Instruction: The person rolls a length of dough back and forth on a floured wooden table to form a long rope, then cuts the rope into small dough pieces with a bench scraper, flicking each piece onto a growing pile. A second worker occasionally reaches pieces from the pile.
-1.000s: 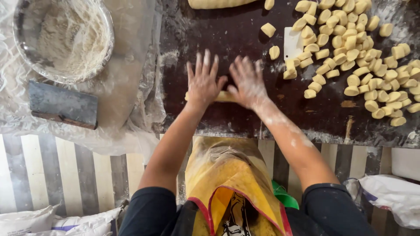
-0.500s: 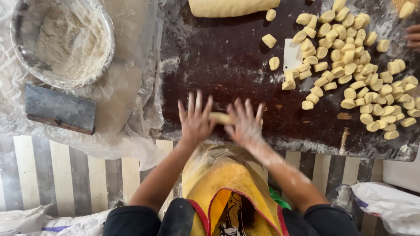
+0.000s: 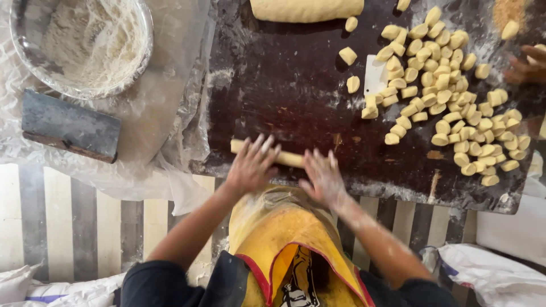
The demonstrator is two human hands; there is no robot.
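Down at the near edge of the dark board point(image 3: 284, 68), both hands lie flat on a thin rope of dough point(image 3: 287, 158). Its left end pokes out past the left hand point(image 3: 250, 166), and a short stretch shows between the two palms. The left hand has its fingers spread wide, pressed down on the rope and not curled around it. The right hand point(image 3: 323, 179), dusted white with flour, rests the same way just beside it, fingers fanned; its outline is blurred, so I cannot tell whether the rope runs on beneath it.

Further back and to the right, a heap of small cut dough pieces point(image 3: 449, 108) covers much of the board, with a white scraper point(image 3: 375, 77) lying at its left side. At the far edge sits a thick dough log point(image 3: 307, 9). Another person's hand point(image 3: 526, 68) shows at the right edge, among the pieces.

Left of the board, on crinkled clear plastic point(image 3: 165, 113), stands a metal bowl of flour point(image 3: 82, 42), and near it a dark metal bench scraper point(image 3: 71, 125). A yellow apron point(image 3: 287, 239) hangs below the hands.
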